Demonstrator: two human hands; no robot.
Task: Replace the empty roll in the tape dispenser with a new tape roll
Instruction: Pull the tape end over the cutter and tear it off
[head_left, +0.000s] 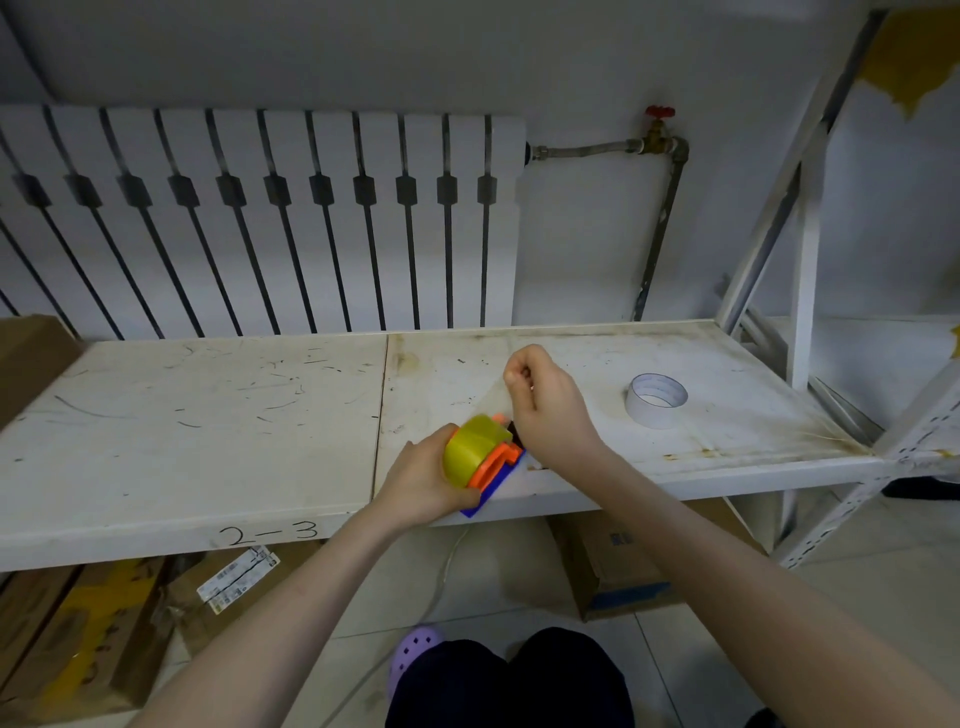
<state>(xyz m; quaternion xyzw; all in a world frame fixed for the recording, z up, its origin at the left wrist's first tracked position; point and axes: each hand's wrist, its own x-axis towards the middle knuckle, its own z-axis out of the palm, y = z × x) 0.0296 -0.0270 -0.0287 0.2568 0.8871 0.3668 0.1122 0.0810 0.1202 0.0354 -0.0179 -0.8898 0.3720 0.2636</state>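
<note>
Head view: the left hand (421, 486) is gripping the tape dispenser (491, 467), an orange-and-blue unit resting at the front edge of the white shelf (208, 415). A yellow tape roll (474, 449) is sitting in the dispenser, touching the left palm. The right hand (548, 405), at 1 o'clock from the dispenser, is pinching with thumb and fingers closed; what they are holding cannot be told, though a faint clear strip appears to be running up from the roll. The empty roll (657, 399), a white core, is lying on the shelf at 3 o'clock from the right hand, well apart. A radiator (260, 218) is standing behind.
</note>
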